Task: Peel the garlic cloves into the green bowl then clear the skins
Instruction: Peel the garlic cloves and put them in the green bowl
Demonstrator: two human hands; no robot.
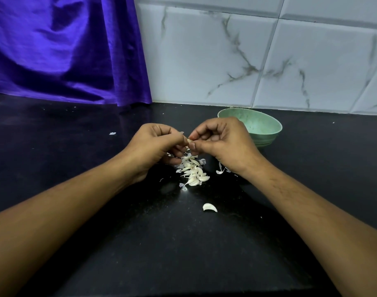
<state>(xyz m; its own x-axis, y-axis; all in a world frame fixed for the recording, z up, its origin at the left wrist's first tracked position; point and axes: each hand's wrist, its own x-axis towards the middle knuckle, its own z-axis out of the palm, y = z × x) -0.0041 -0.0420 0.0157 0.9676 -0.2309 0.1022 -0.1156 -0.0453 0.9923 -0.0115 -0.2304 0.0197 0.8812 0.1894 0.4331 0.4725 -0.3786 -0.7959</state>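
Together, curled hands (155,144) (223,142) pinch one clove (189,141).

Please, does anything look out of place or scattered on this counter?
One garlic clove lies alone on the counter, apart from the pile and nearer the camera. A skin scrap lies far left of the pile, and more skins lie beside the right hand.

A garlic clove (189,141) is pinched between the left hand (155,144) and right hand (221,142) above a clove pile (193,170) on the black counter (76,146); a green bowl (262,127) is seen behind.
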